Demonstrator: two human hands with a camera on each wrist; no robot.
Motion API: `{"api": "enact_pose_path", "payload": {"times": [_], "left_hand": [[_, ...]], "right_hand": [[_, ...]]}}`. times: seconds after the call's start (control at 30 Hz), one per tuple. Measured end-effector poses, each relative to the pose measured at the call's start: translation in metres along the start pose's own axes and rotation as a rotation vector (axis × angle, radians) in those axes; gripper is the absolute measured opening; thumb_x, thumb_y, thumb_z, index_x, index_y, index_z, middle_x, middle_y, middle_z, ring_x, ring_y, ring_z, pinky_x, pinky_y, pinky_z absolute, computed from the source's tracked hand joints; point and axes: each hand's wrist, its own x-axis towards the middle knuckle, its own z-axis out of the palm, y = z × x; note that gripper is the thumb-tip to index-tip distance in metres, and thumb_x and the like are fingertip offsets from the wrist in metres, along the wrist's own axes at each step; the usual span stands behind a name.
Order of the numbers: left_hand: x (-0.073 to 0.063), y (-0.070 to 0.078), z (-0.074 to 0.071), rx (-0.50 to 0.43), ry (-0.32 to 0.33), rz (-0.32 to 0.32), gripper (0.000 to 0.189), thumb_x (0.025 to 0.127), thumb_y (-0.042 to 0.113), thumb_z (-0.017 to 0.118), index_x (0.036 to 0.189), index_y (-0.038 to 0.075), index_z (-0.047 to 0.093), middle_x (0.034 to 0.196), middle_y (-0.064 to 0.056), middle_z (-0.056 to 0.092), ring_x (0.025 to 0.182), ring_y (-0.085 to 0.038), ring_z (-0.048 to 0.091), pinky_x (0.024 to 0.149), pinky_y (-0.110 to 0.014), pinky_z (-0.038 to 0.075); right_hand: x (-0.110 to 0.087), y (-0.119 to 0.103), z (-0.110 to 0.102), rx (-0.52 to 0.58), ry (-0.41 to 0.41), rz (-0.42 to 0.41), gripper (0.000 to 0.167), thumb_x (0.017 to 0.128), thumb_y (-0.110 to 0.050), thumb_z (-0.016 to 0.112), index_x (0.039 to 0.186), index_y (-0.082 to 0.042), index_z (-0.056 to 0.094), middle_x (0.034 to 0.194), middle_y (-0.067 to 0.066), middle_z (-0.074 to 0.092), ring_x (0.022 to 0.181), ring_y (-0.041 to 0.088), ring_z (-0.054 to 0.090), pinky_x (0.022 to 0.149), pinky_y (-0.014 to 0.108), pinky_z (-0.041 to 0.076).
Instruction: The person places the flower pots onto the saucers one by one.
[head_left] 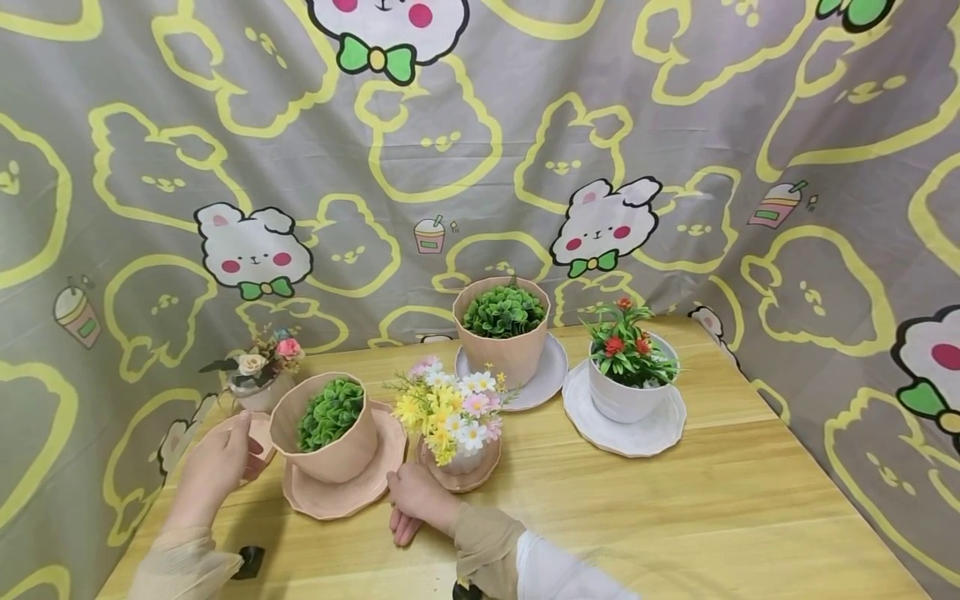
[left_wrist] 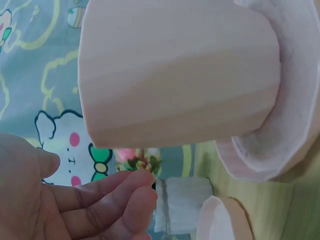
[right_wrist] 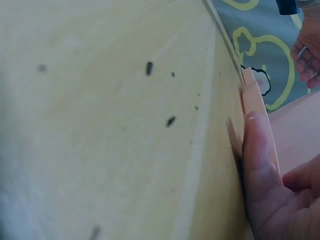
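Note:
A pink pot (head_left: 330,429) with a round green plant (head_left: 332,414) stands on a scalloped pink saucer (head_left: 337,500). My right hand (head_left: 420,500) is at this saucer's right front rim; in the right wrist view the thumb (right_wrist: 260,150) lies along the outside of the rim, with a finger on the inner side, pinching it. My left hand (head_left: 213,462) hovers left of the pot, its fingers loosely bent and nothing in them. In the head view it overlaps a smaller pink dish (head_left: 258,427). The left wrist view has the pot's side (left_wrist: 180,75) above the fingers.
Yellow and white flowers (head_left: 446,408) in a small pot on a pink saucer stand just beyond my right hand. Behind are another pink pot (head_left: 502,350) on a white saucer and a red-flowered white pot (head_left: 630,400). A small rose pot (head_left: 258,392) stands back left. A patterned curtain (head_left: 480,167) hangs behind.

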Motion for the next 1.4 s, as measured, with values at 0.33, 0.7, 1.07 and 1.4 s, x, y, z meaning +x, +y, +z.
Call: {"api": "enact_pose_path", "payload": {"times": [0.33, 0.7, 1.07, 1.4], "left_hand": [[0.000, -0.018, 0.009, -0.101, -0.082, -0.068, 0.069, 0.105, 0.041, 0.014, 0.101, -0.011, 0.059, 0.074, -0.002, 0.070, 0.064, -0.013, 0.067, 0.057, -0.033, 0.050], [-0.004, -0.040, 0.030, -0.179, -0.193, -0.155, 0.061, 0.105, 0.043, 0.026, 0.098, -0.008, 0.059, 0.072, 0.001, 0.069, 0.066, -0.013, 0.066, 0.059, -0.034, 0.051], [-0.003, -0.050, 0.060, -0.274, -0.281, -0.175, 0.033, 0.098, 0.021, 0.044, 0.082, 0.000, 0.064, 0.062, 0.004, 0.066, 0.054, -0.007, 0.062, 0.050, -0.022, 0.049], [-0.004, -0.048, 0.068, -0.280, -0.255, -0.241, 0.033, 0.099, 0.024, 0.048, 0.080, 0.000, 0.061, 0.061, 0.001, 0.066, 0.053, -0.008, 0.063, 0.049, -0.022, 0.048]], "right_hand": [[-0.014, 0.000, 0.000, 0.023, 0.000, -0.072, 0.049, 0.103, -0.019, 0.040, 0.064, 0.007, 0.057, 0.054, 0.024, 0.062, 0.049, 0.039, 0.066, 0.044, 0.040, 0.056], [-0.035, 0.008, -0.010, 0.040, -0.029, -0.116, 0.036, 0.102, -0.020, 0.046, 0.075, 0.001, 0.057, 0.051, 0.012, 0.060, 0.036, 0.019, 0.058, 0.040, 0.037, 0.054], [-0.060, 0.016, -0.042, 0.019, -0.092, -0.091, 0.043, 0.103, -0.029, 0.046, 0.081, 0.006, 0.060, 0.053, 0.005, 0.058, 0.037, 0.012, 0.056, 0.039, 0.031, 0.053], [-0.073, 0.032, -0.082, -0.038, -0.069, -0.075, 0.037, 0.102, -0.025, 0.045, 0.082, 0.004, 0.057, 0.054, 0.006, 0.060, 0.036, 0.012, 0.056, 0.039, 0.031, 0.053]]}}
